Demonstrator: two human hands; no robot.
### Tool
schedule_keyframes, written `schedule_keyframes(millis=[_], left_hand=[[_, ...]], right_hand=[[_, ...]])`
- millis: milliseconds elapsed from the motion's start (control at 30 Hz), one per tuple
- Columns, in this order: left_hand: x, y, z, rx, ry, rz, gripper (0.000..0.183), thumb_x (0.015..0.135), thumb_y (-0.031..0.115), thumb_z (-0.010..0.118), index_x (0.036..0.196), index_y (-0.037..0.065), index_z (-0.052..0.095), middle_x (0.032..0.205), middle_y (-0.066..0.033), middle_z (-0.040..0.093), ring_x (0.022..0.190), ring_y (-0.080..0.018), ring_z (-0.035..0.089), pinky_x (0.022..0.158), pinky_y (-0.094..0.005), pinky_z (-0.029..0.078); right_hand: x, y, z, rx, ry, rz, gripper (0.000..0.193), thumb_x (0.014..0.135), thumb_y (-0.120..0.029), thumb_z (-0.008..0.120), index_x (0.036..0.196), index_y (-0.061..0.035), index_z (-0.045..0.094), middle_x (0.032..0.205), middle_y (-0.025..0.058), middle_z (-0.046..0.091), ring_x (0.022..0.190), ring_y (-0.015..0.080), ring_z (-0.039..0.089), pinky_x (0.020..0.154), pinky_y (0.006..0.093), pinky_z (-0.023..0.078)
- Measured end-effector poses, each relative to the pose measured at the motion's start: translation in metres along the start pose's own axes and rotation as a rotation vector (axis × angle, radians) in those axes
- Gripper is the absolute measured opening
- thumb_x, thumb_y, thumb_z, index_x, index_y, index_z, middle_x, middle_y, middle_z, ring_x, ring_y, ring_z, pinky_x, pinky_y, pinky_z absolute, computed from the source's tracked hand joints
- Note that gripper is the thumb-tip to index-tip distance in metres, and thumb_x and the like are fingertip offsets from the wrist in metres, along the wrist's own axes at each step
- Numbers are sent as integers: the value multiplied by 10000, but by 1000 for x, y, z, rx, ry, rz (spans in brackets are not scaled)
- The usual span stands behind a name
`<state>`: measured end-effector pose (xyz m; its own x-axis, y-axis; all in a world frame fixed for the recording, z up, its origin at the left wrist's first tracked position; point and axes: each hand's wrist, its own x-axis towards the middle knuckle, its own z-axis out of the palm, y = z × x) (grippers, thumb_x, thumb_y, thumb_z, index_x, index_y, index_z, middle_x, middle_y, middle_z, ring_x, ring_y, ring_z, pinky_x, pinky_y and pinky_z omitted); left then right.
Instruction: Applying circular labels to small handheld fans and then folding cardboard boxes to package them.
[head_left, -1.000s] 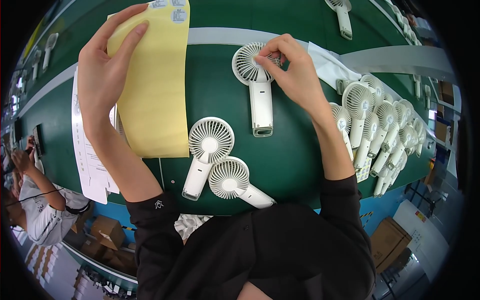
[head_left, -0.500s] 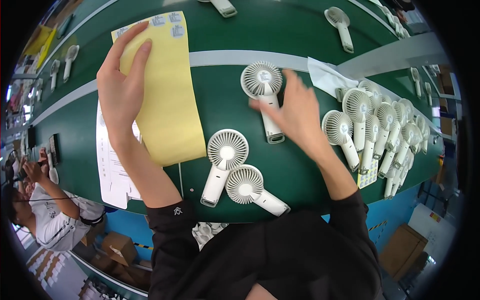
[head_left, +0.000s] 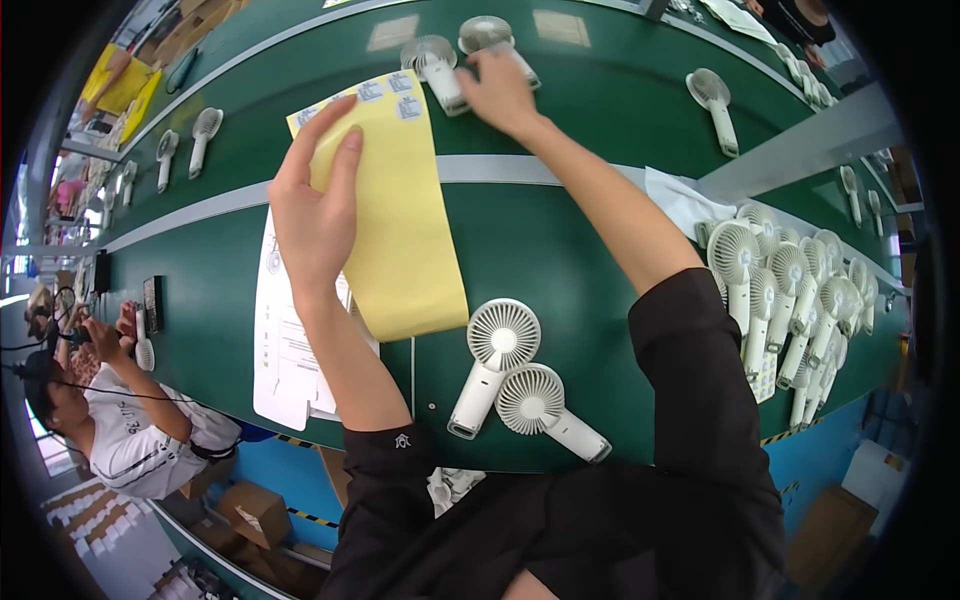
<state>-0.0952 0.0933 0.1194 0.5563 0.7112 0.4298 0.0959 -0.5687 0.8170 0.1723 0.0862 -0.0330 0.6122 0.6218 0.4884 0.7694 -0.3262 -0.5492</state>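
Observation:
My left hand point(head_left: 318, 215) grips the left edge of a long yellow label sheet point(head_left: 405, 240), thumb and forefinger lying on its front. Several grey round labels run along the sheet's top end. Stretched far forward, my right hand point(head_left: 502, 92) has its fingers over the handle of a white handheld fan point(head_left: 485, 34); motion blurs the fingertips. Left of that fan lies another handheld fan point(head_left: 437, 75) on the far strip of the table. Nearer me, two more fans, one upright point(head_left: 503, 335) and one slanted point(head_left: 532, 398), lie touching.
A heap of white handheld fans point(head_left: 790, 268) covers the right side, beside a white cloth point(head_left: 685, 200). Printed papers point(head_left: 290, 345) lie under my left forearm. A grey metal post point(head_left: 800, 150) crosses at right. A co-worker point(head_left: 140, 420) sits at left.
My right hand has moved forward and left, carrying the fan from the near table past the grey rail. My left hand keeps hold of the label sheet. The view has shifted.

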Motion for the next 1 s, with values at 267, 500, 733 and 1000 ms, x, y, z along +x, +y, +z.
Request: schedule_keyframes(millis=[267,500,733,1000], left_hand=[[-1,0,-1,22,-24,35,275,965,132,633,1229,84,692,1121,-93,738,955,-163,692,851,-269,508],[-1,3,4,16,-82,16,268,968,124,626,1226,88,688,1111,-95,738,944,-181,695,835,-274,512],[-4,2,19,180,-218,48,232,979,85,584,1186,91,689,990,-166,730,809,-231,683,786,-312,514],[-8,-6,34,150,-348,33,244,996,103,571,1212,104,683,955,-142,728,783,-225,666,789,-300,513]], right_hand=[[41,52,-24,9,-217,468,476,878,-334,718,1113,74,646,1044,192,663,993,304,641,850,429,511],[-33,1,-92,835,-325,612,490,882,-314,748,1178,43,590,946,98,644,737,152,640,669,299,511],[-118,-37,-156,1249,-332,670,347,970,-284,666,1158,-10,566,927,70,619,791,146,628,734,286,533],[-168,-45,-182,1360,-377,701,296,982,-232,645,1152,-6,558,940,65,619,822,152,631,755,296,541]])
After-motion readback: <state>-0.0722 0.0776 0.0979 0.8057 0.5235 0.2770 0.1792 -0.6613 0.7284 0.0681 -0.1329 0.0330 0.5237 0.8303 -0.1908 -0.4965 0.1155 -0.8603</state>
